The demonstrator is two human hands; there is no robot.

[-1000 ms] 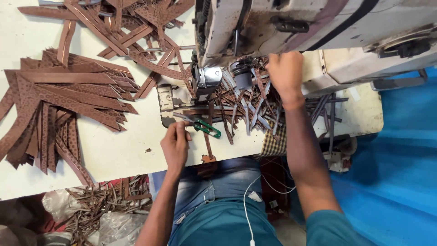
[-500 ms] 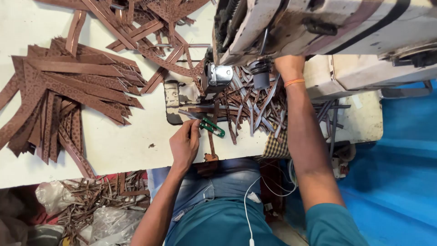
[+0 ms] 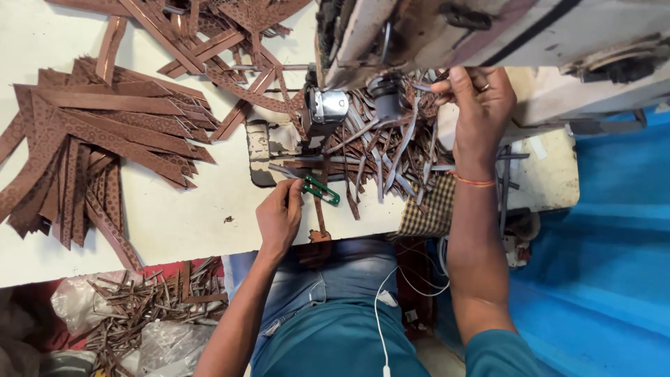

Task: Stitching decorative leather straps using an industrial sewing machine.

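Right hand now lower, pinching strip; left hand gripping green-handled snips amid brown strips.

White worktable in daylight, blue sheet at one side, scrap-strewn floor beneath.

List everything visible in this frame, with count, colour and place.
Sewing machine: one, off-white, top right.
Table: one, white, across the frame.
Leather strips: many, brown, fanned out at left and top.
Cut strips: many, brown, heaped beneath the machine.
Thread snips: one, green, beside the left hand.
Checked cloth: one, yellow-black, table edge.
Scraps: many, brown, on the floor at lower left.
Cable: one, white, over the lap.
Left hand: pinching a strip.
Right hand: raised at the machine.
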